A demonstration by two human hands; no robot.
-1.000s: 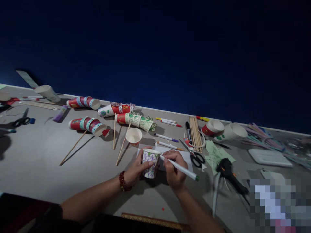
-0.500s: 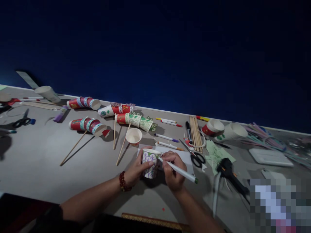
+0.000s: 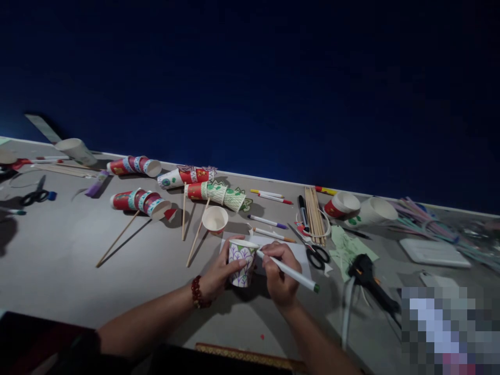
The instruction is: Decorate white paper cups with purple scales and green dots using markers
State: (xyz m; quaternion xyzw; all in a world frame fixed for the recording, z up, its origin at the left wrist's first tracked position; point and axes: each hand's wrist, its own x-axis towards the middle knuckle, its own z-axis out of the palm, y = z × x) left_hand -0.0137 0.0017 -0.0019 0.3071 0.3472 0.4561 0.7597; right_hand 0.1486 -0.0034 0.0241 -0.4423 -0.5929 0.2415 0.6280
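Note:
My left hand [image 3: 217, 275] is closed round a white paper cup [image 3: 240, 268] with purple scale-like lines and some green on it. The cup stands upright, its open rim on top. In my right hand [image 3: 282, 273] is a white marker [image 3: 295, 274] with a green end, held like a pen. Its tip is close to the cup's upper right side; whether it touches I cannot tell. Under the hands lies a white sheet of paper [image 3: 302, 255]. Just behind the cup stands another paper cup [image 3: 215, 220], its mouth facing me.
Joined cups on sticks [image 3: 142, 202] lie left and behind. Markers [image 3: 267, 221], wooden sticks [image 3: 313, 216] and scissors [image 3: 317, 256] lie behind and right. Farther right are green paper scraps [image 3: 349, 249], a black glue gun [image 3: 369, 281], a red cup [image 3: 341, 205] and a white box-like object [image 3: 433, 252].
The marker's tip has shifted slightly up and right along the cup's edge, with my right hand moving a little. My left hand and the cup stay nearly still.

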